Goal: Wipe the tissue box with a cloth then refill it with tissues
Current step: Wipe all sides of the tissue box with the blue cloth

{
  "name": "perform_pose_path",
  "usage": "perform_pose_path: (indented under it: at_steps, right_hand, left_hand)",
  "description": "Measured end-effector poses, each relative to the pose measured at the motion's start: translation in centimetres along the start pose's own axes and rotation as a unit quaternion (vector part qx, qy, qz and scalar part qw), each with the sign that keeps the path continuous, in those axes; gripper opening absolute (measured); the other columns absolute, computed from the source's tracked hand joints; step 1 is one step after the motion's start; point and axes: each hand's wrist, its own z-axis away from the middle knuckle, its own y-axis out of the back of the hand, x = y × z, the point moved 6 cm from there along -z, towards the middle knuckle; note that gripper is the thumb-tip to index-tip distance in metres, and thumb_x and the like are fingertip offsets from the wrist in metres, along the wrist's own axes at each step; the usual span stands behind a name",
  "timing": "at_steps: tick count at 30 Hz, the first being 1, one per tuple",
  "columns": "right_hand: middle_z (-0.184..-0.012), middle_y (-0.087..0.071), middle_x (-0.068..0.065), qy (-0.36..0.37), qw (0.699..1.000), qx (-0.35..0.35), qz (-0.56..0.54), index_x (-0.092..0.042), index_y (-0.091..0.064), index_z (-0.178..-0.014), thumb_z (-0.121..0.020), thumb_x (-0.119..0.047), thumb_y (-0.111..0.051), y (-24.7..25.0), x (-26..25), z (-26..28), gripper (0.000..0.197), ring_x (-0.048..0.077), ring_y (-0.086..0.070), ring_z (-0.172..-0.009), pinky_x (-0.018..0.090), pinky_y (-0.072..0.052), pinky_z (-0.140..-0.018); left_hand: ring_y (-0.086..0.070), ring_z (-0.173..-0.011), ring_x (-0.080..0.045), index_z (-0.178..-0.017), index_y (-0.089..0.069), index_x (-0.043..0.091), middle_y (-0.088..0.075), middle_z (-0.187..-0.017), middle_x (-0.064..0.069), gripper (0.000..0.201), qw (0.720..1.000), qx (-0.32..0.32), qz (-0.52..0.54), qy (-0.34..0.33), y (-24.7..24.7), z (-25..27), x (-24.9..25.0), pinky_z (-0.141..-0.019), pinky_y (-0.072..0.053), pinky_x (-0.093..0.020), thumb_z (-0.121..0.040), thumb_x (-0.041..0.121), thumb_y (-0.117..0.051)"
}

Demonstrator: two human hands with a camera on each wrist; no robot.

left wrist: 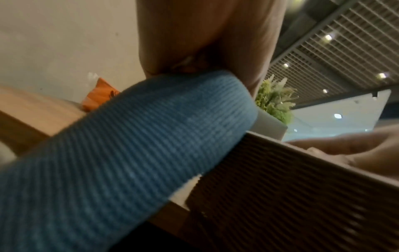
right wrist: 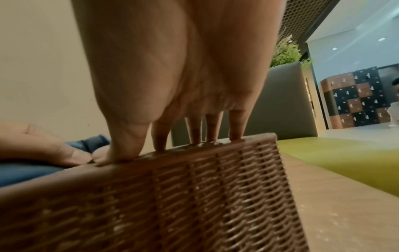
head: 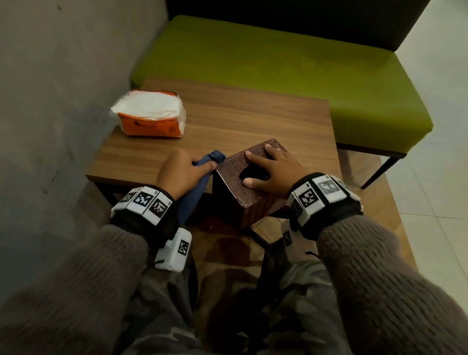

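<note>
A brown woven tissue box (head: 243, 190) stands near the front edge of the small wooden table (head: 235, 112), its oval top slot partly under my right hand (head: 272, 170). That hand lies spread on the box top, fingertips (right wrist: 159, 146) pressing the lid. My left hand (head: 183, 170) grips a blue cloth (head: 200, 178) and holds it against the box's left side; the cloth (left wrist: 129, 145) fills the left wrist view beside the box wall (left wrist: 291, 196). An orange pack of white tissues (head: 151, 114) lies at the table's back left.
A grey wall (head: 46, 78) runs along the left of the table. A green bench seat (head: 285, 71) with a dark backrest stands behind it. Tiled floor (head: 462, 148) opens to the right. My camouflage-clad knees (head: 207, 323) sit under the front edge.
</note>
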Motion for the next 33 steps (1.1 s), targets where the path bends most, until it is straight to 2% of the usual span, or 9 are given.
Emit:
perform_pose_path:
  at_steps: [2,4,7,12,20,23,27,31,33]
  right_hand:
    - [-0.162,0.002,0.008,-0.011,1.000,0.008,0.005,-0.041,-0.010,-0.150,-0.090,-0.063,-0.043,0.0,-0.2,-0.4,0.072,0.032,-0.002,-0.148,0.046,-0.008,-0.120]
    - [-0.162,0.002,0.008,-0.018,1.000,0.015,0.004,-0.041,-0.011,-0.150,-0.090,-0.064,-0.043,0.0,-0.3,-0.6,0.073,0.032,-0.002,-0.148,0.046,-0.008,-0.120]
    - [-0.162,0.002,0.008,-0.019,1.000,0.015,-0.005,-0.042,-0.011,-0.150,-0.089,-0.063,-0.044,0.0,-0.3,-0.6,0.073,0.032,-0.002,-0.148,0.047,-0.009,-0.120]
    - [-0.162,0.003,0.006,-0.020,1.000,0.013,-0.006,-0.042,-0.010,-0.150,-0.090,-0.062,-0.045,0.0,-0.3,-0.6,0.072,0.031,-0.001,-0.148,0.047,-0.008,-0.120]
    - [-0.162,0.003,0.005,-0.020,1.000,0.010,-0.015,-0.041,-0.011,-0.150,-0.090,-0.060,-0.046,0.1,-0.5,-0.4,0.072,0.031,0.000,-0.148,0.048,-0.008,-0.120]
    - [-0.162,0.004,0.005,-0.023,1.000,0.011,-0.016,-0.041,-0.010,-0.150,-0.090,-0.061,-0.045,0.1,-0.5,-0.3,0.072,0.031,0.001,-0.148,0.049,-0.008,-0.119]
    - [-0.162,0.003,0.006,-0.034,0.999,0.016,-0.014,-0.041,-0.009,-0.151,-0.091,-0.062,-0.043,0.2,-0.7,-0.4,0.072,0.031,0.000,-0.148,0.050,-0.009,-0.119]
    - [-0.162,0.004,0.005,-0.031,0.999,0.015,-0.019,-0.041,-0.010,-0.151,-0.091,-0.061,-0.045,0.3,-0.6,-0.4,0.072,0.030,0.000,-0.148,0.050,-0.009,-0.119]
    - [-0.162,0.005,0.005,-0.030,0.999,0.012,-0.021,-0.041,-0.009,-0.151,-0.091,-0.060,-0.044,0.4,-0.6,-0.3,0.072,0.030,0.001,-0.148,0.050,-0.008,-0.119]
  left_hand:
    - [-0.048,-0.053,-0.010,-0.063,-0.061,0.015,-0.056,-0.055,-0.004,0.026,0.999,0.027,0.036,0.004,-0.1,0.2,0.5,-0.053,-0.034,-0.027,-0.086,0.025,-0.063]
    - [-0.051,-0.056,-0.015,-0.062,-0.060,0.013,-0.055,-0.056,-0.005,0.028,0.997,0.051,0.051,0.005,-0.6,0.6,0.7,-0.055,-0.035,-0.029,-0.087,0.024,-0.062]
    - [-0.060,-0.070,-0.025,-0.078,-0.069,0.005,-0.065,-0.069,-0.012,0.024,0.996,0.062,0.061,-0.001,-1.1,1.3,0.4,-0.062,-0.042,-0.035,-0.089,0.024,-0.059]
    - [-0.061,-0.077,-0.022,-0.093,-0.071,0.008,-0.063,-0.074,-0.002,0.021,0.995,0.071,0.068,-0.017,-1.3,2.8,0.7,-0.065,-0.039,-0.027,-0.092,0.023,-0.056]
    - [-0.061,-0.089,-0.017,-0.105,-0.067,0.017,-0.067,-0.098,-0.003,0.023,0.991,0.061,0.004,-0.119,-3.1,7.7,2.3,-0.076,-0.050,-0.041,-0.089,0.027,-0.053]
    - [-0.060,-0.089,-0.020,-0.108,-0.067,0.019,-0.067,-0.099,-0.005,0.021,0.995,0.079,0.003,-0.065,-2.0,5.7,1.8,-0.076,-0.047,-0.034,-0.091,0.023,-0.054]
    - [-0.061,-0.097,-0.028,-0.109,-0.066,0.017,-0.067,-0.103,-0.009,0.023,0.996,0.089,-0.018,-0.021,-1.5,2.8,1.3,-0.080,-0.047,-0.035,-0.090,0.022,-0.055]
    - [-0.060,-0.097,-0.019,-0.112,-0.065,0.018,-0.066,-0.105,-0.002,0.029,0.992,0.046,-0.002,-0.116,-3.6,8.1,2.2,-0.081,-0.050,-0.038,-0.087,0.026,-0.053]
    - [-0.060,-0.095,-0.017,-0.110,-0.065,0.020,-0.066,-0.103,0.000,0.027,0.992,0.031,-0.001,-0.125,-3.6,8.6,2.3,-0.081,-0.050,-0.040,-0.087,0.026,-0.053]
